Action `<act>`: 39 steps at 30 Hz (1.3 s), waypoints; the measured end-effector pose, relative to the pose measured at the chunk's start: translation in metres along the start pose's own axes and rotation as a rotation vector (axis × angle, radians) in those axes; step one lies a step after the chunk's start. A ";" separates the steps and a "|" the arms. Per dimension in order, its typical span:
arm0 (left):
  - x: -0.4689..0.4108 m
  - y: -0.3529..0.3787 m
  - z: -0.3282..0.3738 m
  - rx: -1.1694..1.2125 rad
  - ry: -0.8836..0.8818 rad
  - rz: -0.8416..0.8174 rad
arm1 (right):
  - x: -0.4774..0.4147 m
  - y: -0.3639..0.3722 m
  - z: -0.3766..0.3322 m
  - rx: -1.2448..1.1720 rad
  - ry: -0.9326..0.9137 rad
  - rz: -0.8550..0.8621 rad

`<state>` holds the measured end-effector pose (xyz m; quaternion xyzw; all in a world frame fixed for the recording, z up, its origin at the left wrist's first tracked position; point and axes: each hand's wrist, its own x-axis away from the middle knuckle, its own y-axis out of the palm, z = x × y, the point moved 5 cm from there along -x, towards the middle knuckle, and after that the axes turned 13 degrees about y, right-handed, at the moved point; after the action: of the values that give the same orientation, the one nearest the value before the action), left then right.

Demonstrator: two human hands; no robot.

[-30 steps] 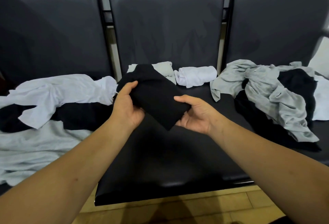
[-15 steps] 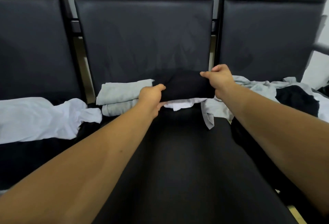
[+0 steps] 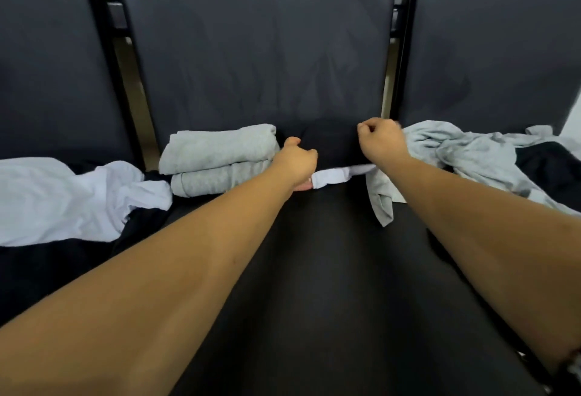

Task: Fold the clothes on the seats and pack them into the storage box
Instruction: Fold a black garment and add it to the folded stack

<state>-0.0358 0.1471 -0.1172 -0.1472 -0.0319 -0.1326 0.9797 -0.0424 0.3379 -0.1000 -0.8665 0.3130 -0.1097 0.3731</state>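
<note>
Now the folded black cloth garment [image 3: 333,147] lies lower, atop a folded white garment [image 3: 333,174] at the back of the black padded seat [image 3: 314,269]; the left hand [image 3: 295,161] grips its end, the right hand [image 3: 380,140] is curled, grip unclear

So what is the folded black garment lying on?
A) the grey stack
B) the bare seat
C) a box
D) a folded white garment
D: an edge of the white garment pokes out from under the black garment, which sits beside the grey stack, not on it.
</note>
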 end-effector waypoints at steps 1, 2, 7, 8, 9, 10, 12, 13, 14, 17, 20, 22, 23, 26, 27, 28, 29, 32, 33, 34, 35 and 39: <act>0.014 -0.008 0.005 -0.044 0.030 -0.033 | 0.009 -0.007 -0.007 0.030 -0.042 0.053; 0.027 -0.016 0.007 -0.070 0.055 -0.052 | 0.020 -0.013 -0.013 0.037 -0.087 0.092; 0.102 -0.093 -0.006 -0.118 0.102 -0.049 | 0.106 -0.010 -0.057 -0.041 -0.289 0.012; 0.118 -0.116 -0.013 -0.124 0.099 -0.023 | 0.128 -0.004 -0.068 -0.035 -0.316 -0.047; 0.134 -0.138 -0.018 -0.152 0.100 0.003 | 0.146 0.003 -0.076 -0.028 -0.329 -0.112; 0.148 -0.161 -0.023 -0.209 0.111 0.044 | 0.164 0.014 -0.085 -0.021 -0.333 -0.184; 0.174 -0.207 -0.032 -0.441 0.143 0.128 | 0.199 0.035 -0.100 0.006 -0.341 -0.320; 0.190 -0.231 -0.037 -0.584 0.140 0.167 | 0.220 0.048 -0.110 0.018 -0.365 -0.390; 0.200 -0.250 -0.043 -0.731 0.123 0.189 | 0.239 0.060 -0.118 0.025 -0.406 -0.459; 0.226 -0.284 -0.076 -1.163 -0.042 0.076 | 0.293 0.105 -0.135 0.149 -0.541 -0.630; 0.238 -0.300 -0.106 -1.325 -0.040 0.022 | 0.336 0.144 -0.141 0.356 -0.600 -0.732; 0.239 -0.306 -0.111 -1.327 0.079 0.092 | 0.350 0.159 -0.142 0.455 -0.639 -0.710; 0.241 -0.308 -0.112 -1.305 0.120 0.115 | 0.354 0.165 -0.142 0.483 -0.649 -0.691; 0.243 -0.311 -0.114 -1.244 0.186 0.148 | 0.357 0.170 -0.146 0.487 -0.647 -0.650; 0.244 -0.313 -0.114 -1.219 0.197 0.155 | 0.357 0.169 -0.150 0.494 -0.650 -0.637; 0.245 -0.318 -0.114 -1.179 0.204 0.176 | 0.357 0.168 -0.155 0.498 -0.655 -0.620; 0.246 -0.320 -0.110 -1.119 0.207 0.214 | 0.354 0.168 -0.158 0.488 -0.638 -0.606; 0.255 -0.332 -0.086 -0.678 0.187 0.441 | 0.334 0.158 -0.166 0.179 -0.384 -0.620; 0.259 -0.336 -0.078 -0.531 0.192 0.518 | 0.327 0.151 -0.168 -0.010 -0.264 -0.641; 0.263 -0.339 -0.070 -0.425 0.213 0.591 | 0.322 0.143 -0.171 -0.225 -0.141 -0.687; 0.265 -0.343 -0.065 -0.357 0.237 0.648 | 0.321 0.133 -0.176 -0.444 -0.029 -0.759; 0.265 -0.347 -0.061 -0.212 0.338 0.579 | 0.328 0.086 -0.210 -1.106 0.228 -1.054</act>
<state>0.1276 -0.2567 -0.0515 -0.2271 0.1876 0.1257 0.9473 0.0845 -0.0331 -0.0294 -0.9448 -0.0954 -0.1892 -0.2501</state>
